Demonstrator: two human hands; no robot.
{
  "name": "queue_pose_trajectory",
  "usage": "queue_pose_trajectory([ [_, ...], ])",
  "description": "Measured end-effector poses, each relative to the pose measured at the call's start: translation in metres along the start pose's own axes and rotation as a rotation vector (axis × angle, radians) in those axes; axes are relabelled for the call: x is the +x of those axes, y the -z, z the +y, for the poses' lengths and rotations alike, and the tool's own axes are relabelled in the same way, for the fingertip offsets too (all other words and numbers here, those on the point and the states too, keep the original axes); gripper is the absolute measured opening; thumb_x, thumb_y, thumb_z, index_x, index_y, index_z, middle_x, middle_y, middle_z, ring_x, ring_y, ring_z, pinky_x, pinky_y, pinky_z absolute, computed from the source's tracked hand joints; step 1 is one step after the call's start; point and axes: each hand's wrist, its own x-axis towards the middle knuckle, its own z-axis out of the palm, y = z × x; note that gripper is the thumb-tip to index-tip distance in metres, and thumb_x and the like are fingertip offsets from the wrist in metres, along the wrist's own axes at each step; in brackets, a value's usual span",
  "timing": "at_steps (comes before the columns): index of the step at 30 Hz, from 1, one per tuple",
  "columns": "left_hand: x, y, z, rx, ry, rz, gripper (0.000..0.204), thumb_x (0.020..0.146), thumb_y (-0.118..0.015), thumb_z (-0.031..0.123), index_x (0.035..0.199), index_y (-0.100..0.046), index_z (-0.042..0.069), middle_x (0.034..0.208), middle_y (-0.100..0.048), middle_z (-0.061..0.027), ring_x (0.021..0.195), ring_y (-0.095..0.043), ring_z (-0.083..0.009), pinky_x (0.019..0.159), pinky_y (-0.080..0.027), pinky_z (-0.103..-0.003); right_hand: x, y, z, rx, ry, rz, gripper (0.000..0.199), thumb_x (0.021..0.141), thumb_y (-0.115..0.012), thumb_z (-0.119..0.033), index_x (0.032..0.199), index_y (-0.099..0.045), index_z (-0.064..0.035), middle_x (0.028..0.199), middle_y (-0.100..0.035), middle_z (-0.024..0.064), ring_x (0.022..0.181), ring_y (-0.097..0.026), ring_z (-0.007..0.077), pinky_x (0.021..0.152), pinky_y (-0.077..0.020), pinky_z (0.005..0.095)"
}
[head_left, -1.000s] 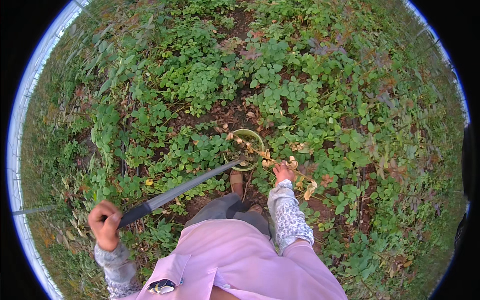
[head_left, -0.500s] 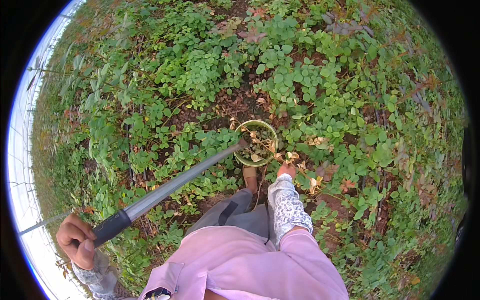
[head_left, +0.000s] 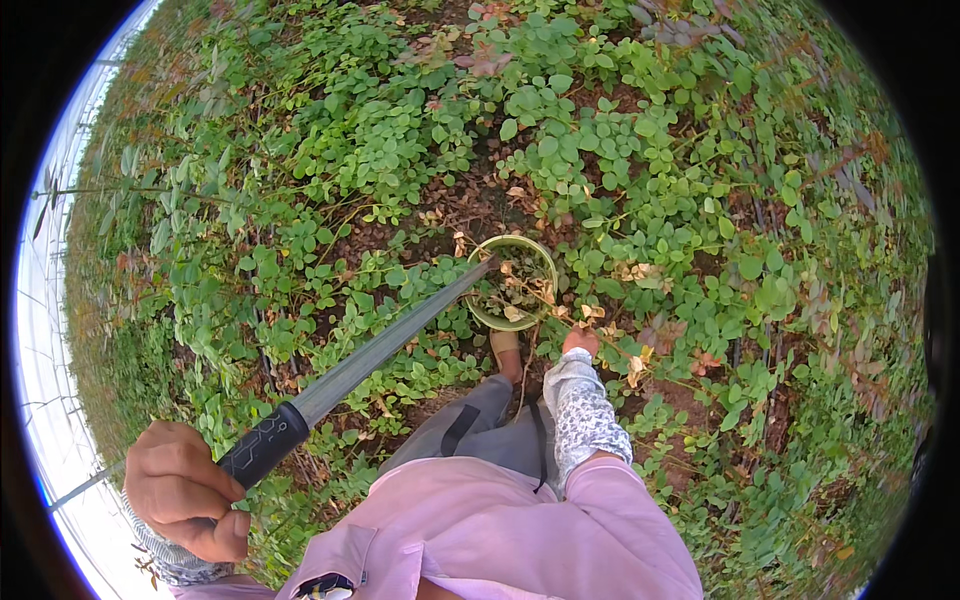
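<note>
My left hand [head_left: 185,490] grips the black handle of a long machete [head_left: 370,360] at the lower left. Its grey blade slants up and right, and the tip reaches the rim of a round green bowl [head_left: 487,314] on the ground. Dry leaves and plant bits lie in the bowl. My right hand [head_left: 580,342], in a patterned white sleeve, reaches down just right of the bowl among dry yellow stems. What it holds is hidden; its fingers are out of sight in the plants.
Low green leafy plants [head_left: 400,150] cover the ground all around, with patches of brown soil [head_left: 470,205] behind the bowl. My sandalled foot [head_left: 508,352] stands right below the bowl. A wire fence [head_left: 70,190] runs along the left edge.
My left hand with the machete handle has swung lower and closer to me, and the blade tip has stayed at the bowl. The right hand remains beside the bowl.
</note>
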Motion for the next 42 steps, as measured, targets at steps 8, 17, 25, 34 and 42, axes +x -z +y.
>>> queue_pose_trajectory([
  [8, 0.022, -0.001, -0.004, -0.092, -0.066, -0.145, 0.014, 0.062, -0.072, 0.013, 0.060, -0.059, 0.009, 0.059, -0.062, -0.0011, 0.032, -0.041, -0.0070, 0.029, -0.026, -0.022, 0.013, -0.007, 0.017, -0.053, 0.070, 0.047, 0.032, 0.088, -0.057, -0.023, 0.099, -0.066, 0.0049, 0.085, -0.068, 0.0193, 0.070, -0.063, 0.0304, 0.068, -0.0476, 0.0437],
  [17, 0.062, -0.022, -0.017, -0.063, -0.077, -0.296, 0.018, 0.062, -0.072, 0.008, 0.058, -0.054, 0.010, 0.059, -0.058, -0.0008, 0.037, -0.050, -0.0097, 0.029, -0.035, -0.026, -0.014, -0.010, 0.018, 0.450, -0.376, -0.032, 0.073, 0.090, -0.062, -0.023, 0.147, -0.019, -0.0062, 0.093, -0.063, 0.0152, 0.063, -0.059, 0.0219, 0.048, -0.0492, 0.0332],
  [25, 0.083, -0.097, -0.056, -0.160, 0.072, -0.489, 0.019, 0.064, -0.066, 0.004, 0.057, -0.048, 0.006, 0.057, -0.045, -0.0057, 0.044, -0.048, -0.0221, 0.040, -0.039, -0.035, -0.006, -0.008, 0.104, -0.039, 0.235, -0.201, 0.050, 0.089, -0.056, -0.018, 0.135, -0.043, -0.0039, 0.071, -0.062, 0.0080, 0.053, -0.057, 0.0170, 0.045, -0.0458, 0.0318],
  [34, 0.083, -0.215, -0.091, -0.172, 0.139, -0.320, 0.017, 0.067, -0.067, 0.006, 0.060, -0.051, 0.003, 0.061, -0.052, -0.0091, 0.052, -0.051, -0.0210, 0.048, -0.041, -0.033, -0.047, 0.103, 0.192, -0.257, 0.318, -0.111, 0.032, 0.085, -0.058, -0.028, 0.105, -0.063, -0.0039, 0.099, -0.065, 0.0218, 0.095, -0.062, 0.0367, 0.085, -0.0489, 0.0413],
  [42, 0.107, -0.257, -0.089, -0.028, 0.111, -0.201, 0.020, 0.070, -0.065, 0.006, 0.063, -0.047, 0.000, 0.058, -0.044, -0.0088, 0.053, -0.042, -0.0182, 0.051, -0.036, -0.032, -0.094, 0.149, 0.202, -0.296, 0.267, 0.012, 0.030, 0.080, -0.057, -0.029, 0.097, -0.068, -0.0075, 0.095, -0.066, 0.0197, 0.093, -0.062, 0.0367, 0.085, -0.0490, 0.0414],
])
